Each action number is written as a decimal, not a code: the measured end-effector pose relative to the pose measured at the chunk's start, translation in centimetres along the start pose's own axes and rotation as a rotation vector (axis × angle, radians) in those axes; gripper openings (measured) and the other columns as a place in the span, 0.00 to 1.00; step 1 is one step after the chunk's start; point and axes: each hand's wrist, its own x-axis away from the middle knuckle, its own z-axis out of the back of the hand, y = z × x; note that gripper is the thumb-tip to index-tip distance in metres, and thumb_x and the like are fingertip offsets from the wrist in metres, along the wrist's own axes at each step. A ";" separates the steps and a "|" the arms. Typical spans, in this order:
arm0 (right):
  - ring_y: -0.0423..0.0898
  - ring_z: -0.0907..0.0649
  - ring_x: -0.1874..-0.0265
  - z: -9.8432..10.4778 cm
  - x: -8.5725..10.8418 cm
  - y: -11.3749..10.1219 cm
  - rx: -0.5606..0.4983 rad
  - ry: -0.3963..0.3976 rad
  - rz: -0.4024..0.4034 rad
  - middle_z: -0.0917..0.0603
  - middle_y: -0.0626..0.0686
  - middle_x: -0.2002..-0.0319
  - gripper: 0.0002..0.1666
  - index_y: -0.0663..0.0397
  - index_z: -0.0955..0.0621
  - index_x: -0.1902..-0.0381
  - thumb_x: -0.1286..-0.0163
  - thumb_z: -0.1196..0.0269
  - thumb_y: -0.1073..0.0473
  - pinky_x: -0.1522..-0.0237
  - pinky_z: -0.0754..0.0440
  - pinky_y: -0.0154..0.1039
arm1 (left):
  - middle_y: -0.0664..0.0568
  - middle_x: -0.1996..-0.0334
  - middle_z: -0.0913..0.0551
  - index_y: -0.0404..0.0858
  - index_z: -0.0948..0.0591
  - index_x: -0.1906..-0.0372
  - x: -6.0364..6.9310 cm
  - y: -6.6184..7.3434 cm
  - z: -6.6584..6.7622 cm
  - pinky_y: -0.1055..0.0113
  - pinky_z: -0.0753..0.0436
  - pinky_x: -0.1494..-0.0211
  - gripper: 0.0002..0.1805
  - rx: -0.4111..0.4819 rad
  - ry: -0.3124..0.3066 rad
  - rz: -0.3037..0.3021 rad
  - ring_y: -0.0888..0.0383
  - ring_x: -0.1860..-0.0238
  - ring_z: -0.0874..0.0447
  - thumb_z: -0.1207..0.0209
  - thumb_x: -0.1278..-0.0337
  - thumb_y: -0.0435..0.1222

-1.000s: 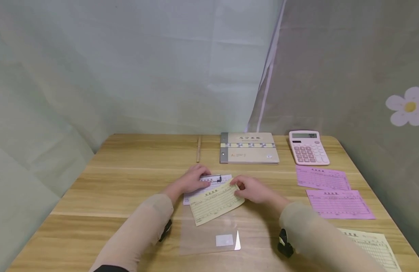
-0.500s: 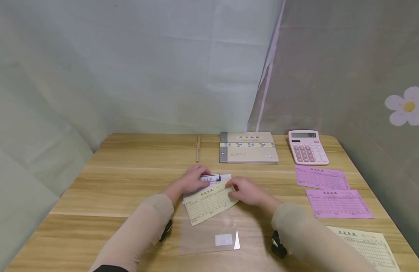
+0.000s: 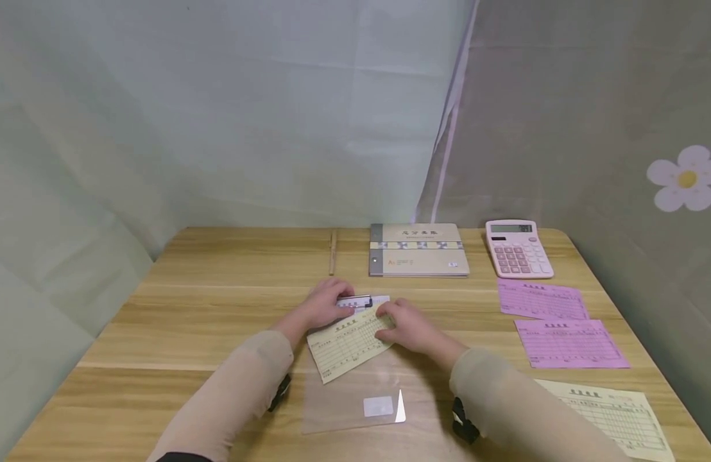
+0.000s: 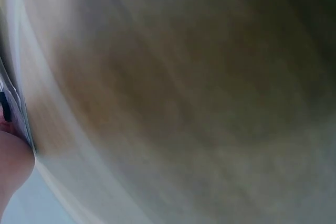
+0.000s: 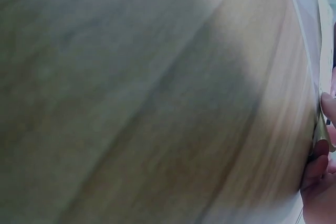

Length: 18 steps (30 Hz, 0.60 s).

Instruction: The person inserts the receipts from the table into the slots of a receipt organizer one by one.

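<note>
A transparent clipboard (image 3: 344, 410) with a metal clip (image 3: 355, 301) lies near the middle of the table, a white-lilac printed slip (image 3: 381, 299) under the clip. My left hand (image 3: 323, 304) lies at the clip, thumb and fingers around its left part. A yellow printed slip (image 3: 346, 346) lies tilted over the clipboard, covering most of the paler slip. With my right hand (image 3: 410, 326) I pinch its right edge. In the left wrist view part of the left hand (image 4: 14, 163) shows at the edge; in the right wrist view the right fingers (image 5: 317, 166) are beside the paper's edge.
Behind are a wooden stick (image 3: 332, 253), a ledger book (image 3: 419, 250) and a pink calculator (image 3: 518, 250). Down the right side lie two pink slips (image 3: 543, 300) and another yellow slip (image 3: 615, 417), partly covered by the right sleeve (image 3: 505, 391).
My right hand has moved left with the yellow slip, which now covers more of the pale slip. The left hand has stayed at the clip.
</note>
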 end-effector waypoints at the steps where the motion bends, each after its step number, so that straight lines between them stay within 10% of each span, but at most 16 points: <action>1: 0.47 0.24 0.63 0.0 0.0 0.0 0.004 0.001 0.000 0.24 0.57 0.57 0.23 0.52 0.22 0.52 0.44 0.30 0.52 0.57 0.24 0.46 | 0.52 0.49 0.26 0.45 0.22 0.54 0.0 0.0 0.0 0.51 0.38 0.39 0.16 -0.004 0.001 -0.004 0.50 0.43 0.34 0.36 0.47 0.43; 18: 0.50 0.23 0.65 0.0 0.2 -0.9 0.082 0.025 -0.028 0.24 0.60 0.58 0.25 0.54 0.23 0.50 0.42 0.32 0.50 0.60 0.22 0.47 | 0.51 0.56 0.22 0.42 0.20 0.56 -0.5 -0.1 0.9 0.54 0.32 0.42 0.12 -0.018 -0.062 -0.058 0.52 0.50 0.27 0.38 0.45 0.42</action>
